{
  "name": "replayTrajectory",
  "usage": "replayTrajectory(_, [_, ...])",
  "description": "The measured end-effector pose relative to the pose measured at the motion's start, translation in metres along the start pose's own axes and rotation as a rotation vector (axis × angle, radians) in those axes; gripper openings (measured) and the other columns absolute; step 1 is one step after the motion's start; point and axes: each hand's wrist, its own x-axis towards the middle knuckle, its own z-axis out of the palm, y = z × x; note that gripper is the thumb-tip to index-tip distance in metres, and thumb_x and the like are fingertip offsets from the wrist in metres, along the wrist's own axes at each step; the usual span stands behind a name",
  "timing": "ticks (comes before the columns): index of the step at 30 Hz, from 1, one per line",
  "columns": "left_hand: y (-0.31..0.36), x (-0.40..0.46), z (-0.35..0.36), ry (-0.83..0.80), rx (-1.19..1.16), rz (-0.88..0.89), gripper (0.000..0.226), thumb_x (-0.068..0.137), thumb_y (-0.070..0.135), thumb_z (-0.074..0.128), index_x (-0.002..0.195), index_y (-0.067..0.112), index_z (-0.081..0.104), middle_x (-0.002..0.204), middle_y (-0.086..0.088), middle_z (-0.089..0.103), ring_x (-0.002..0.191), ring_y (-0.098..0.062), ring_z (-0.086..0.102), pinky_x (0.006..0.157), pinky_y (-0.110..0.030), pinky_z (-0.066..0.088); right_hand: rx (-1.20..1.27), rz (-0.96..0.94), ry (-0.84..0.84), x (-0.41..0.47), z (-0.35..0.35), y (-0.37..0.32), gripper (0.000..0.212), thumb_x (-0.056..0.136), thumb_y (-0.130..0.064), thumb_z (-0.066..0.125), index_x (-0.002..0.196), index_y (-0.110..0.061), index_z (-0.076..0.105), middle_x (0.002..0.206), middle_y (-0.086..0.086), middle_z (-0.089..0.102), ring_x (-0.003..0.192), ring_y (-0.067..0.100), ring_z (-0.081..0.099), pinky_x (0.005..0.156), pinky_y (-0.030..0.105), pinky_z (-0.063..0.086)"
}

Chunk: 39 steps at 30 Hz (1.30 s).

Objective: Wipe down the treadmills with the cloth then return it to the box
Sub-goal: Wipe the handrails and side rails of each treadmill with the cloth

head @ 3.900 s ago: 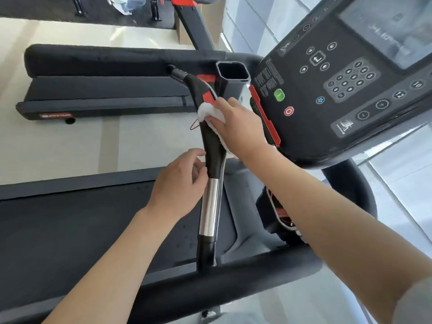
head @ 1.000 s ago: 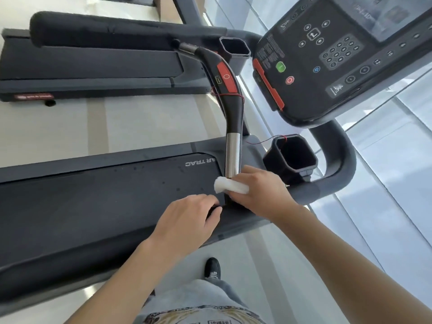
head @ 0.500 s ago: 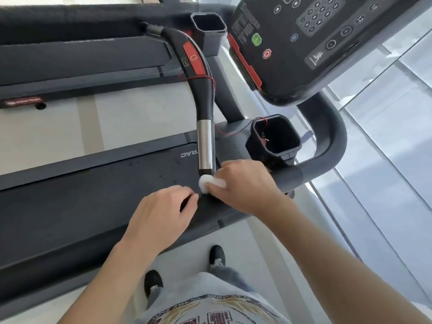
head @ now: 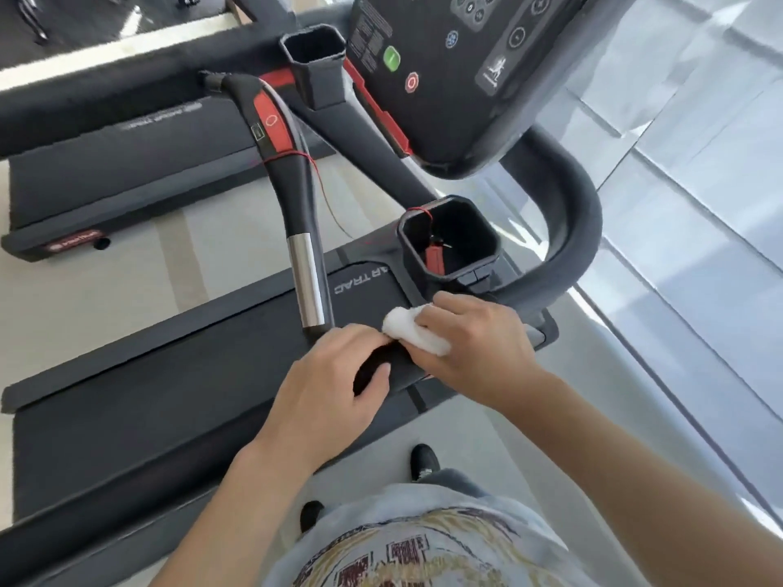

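1. Head view: we see the right hand (head: 478, 349) pinching the white cloth (head: 413, 334) against the treadmill (head: 169, 396) handrail.
2. Left hand (head: 334, 379) curls round the dark rail just beside it.
3. Cup holder (head: 449, 239) sits just above both hands.

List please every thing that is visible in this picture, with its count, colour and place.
cloth: 1, white, on the black side rail, under the right hand
treadmills: 2, black, one near, one behind
handlebar: 1, black, red and silver, centre
cup holders: 2, black, below the console
console: 1, black, top right
green button: 1, on the console
red button: 1, on the console
shoes: 2, black, on the floor below
left hand: 1, gripping the rail
right hand: 1, holding the cloth
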Motion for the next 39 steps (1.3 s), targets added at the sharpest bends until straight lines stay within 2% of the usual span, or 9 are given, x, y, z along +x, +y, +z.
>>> replayTrajectory(4, [0.015, 0.027, 0.013, -0.080, 0.047, 0.092, 0.037, 0.101, 0.033, 0.059, 0.138, 0.028, 0.061, 0.131, 0.018, 0.059, 0.122, -0.006, 0.054, 0.099, -0.031, 0.052, 0.026, 0.205, 0.188, -0.037, -0.005, 0.030, 0.021, 0.089, -0.028, 0.073, 0.098, -0.010, 0.070, 0.091, -0.001, 0.065, 0.076, 0.017, 0.058, 0.050, 0.033, 0.048])
replayTrajectory(9, [0.010, 0.038, 0.009, -0.162, 0.066, 0.165, 0.041, 0.103, 0.032, 0.060, 0.144, 0.028, 0.058, 0.137, 0.019, 0.056, 0.128, 0.000, 0.050, 0.103, -0.005, 0.031, 0.139, 0.521, 0.277, -0.045, 0.013, 0.008, 0.031, 0.092, -0.029, 0.078, 0.115, -0.015, 0.061, 0.111, -0.006, 0.065, 0.086, -0.002, 0.044, 0.062, 0.028, 0.044])
replayTrajectory(15, [-0.015, 0.027, -0.005, -0.257, 0.074, 0.300, 0.055, 0.104, 0.029, 0.061, 0.157, 0.030, 0.046, 0.153, 0.021, 0.047, 0.142, 0.005, 0.039, 0.109, 0.002, 0.019, 0.203, 0.841, 0.425, -0.038, 0.027, -0.035, 0.028, 0.101, -0.039, 0.066, 0.120, -0.030, 0.047, 0.102, -0.016, 0.057, 0.081, 0.013, 0.058, 0.066, 0.032, 0.052])
replayTrajectory(18, [-0.037, 0.012, -0.021, -0.293, 0.083, 0.354, 0.058, 0.105, 0.033, 0.059, 0.160, 0.030, 0.042, 0.158, 0.021, 0.044, 0.145, 0.007, 0.034, 0.111, 0.003, 0.016, 0.259, 0.961, 0.528, -0.038, 0.044, -0.065, 0.023, 0.104, -0.043, 0.059, 0.117, -0.031, 0.045, 0.089, -0.015, 0.059, 0.070, 0.010, 0.059, 0.060, 0.025, 0.046])
replayTrajectory(20, [-0.053, -0.003, -0.030, -0.304, 0.062, 0.377, 0.059, 0.105, 0.034, 0.058, 0.161, 0.030, 0.041, 0.160, 0.020, 0.042, 0.148, 0.007, 0.032, 0.115, -0.001, 0.018, 0.312, 1.002, 0.604, -0.039, 0.058, -0.093, 0.020, 0.105, -0.043, 0.057, 0.114, -0.031, 0.044, 0.078, -0.012, 0.058, 0.066, 0.009, 0.059, 0.056, 0.026, 0.044])
replayTrajectory(24, [-0.088, -0.034, -0.046, -0.322, 0.063, 0.442, 0.063, 0.105, 0.031, 0.057, 0.164, 0.029, 0.035, 0.167, 0.017, 0.035, 0.154, 0.002, 0.027, 0.127, -0.028, 0.026, 0.517, 1.048, 0.741, -0.040, 0.086, -0.162, 0.015, 0.107, -0.033, 0.057, 0.112, -0.021, 0.049, 0.067, -0.007, 0.058, 0.058, 0.009, 0.057, 0.051, 0.020, 0.041])
replayTrajectory(31, [-0.120, -0.067, -0.070, -0.356, 0.029, 0.462, 0.064, 0.104, 0.022, 0.058, 0.163, 0.027, 0.036, 0.169, 0.015, 0.031, 0.155, 0.001, 0.026, 0.126, -0.026, 0.024, 0.761, 1.102, 0.778, -0.042, 0.114, -0.263, 0.017, 0.108, -0.033, 0.057, 0.113, -0.019, 0.049, 0.081, -0.007, 0.062, 0.064, 0.000, 0.056, 0.059, 0.025, 0.047])
replayTrajectory(35, [-0.120, -0.066, -0.070, -0.318, -0.015, 0.474, 0.061, 0.102, 0.015, 0.062, 0.159, 0.023, 0.043, 0.164, 0.010, 0.041, 0.152, -0.005, 0.034, 0.126, -0.034, 0.031, 0.721, 1.150, 0.783, -0.037, 0.116, -0.262, 0.022, 0.108, -0.041, 0.055, 0.111, -0.020, 0.049, 0.081, -0.007, 0.062, 0.068, 0.004, 0.057, 0.061, 0.026, 0.047])
replayTrajectory(39, [-0.119, -0.066, -0.069, -0.285, -0.023, 0.478, 0.058, 0.100, 0.012, 0.064, 0.155, 0.022, 0.049, 0.160, 0.009, 0.046, 0.150, -0.006, 0.038, 0.125, -0.031, 0.032, 0.657, 1.266, 0.879, -0.023, 0.105, -0.207, 0.024, 0.108, -0.042, 0.052, 0.108, -0.018, 0.046, 0.080, -0.004, 0.061, 0.068, 0.008, 0.060, 0.060, 0.028, 0.046])
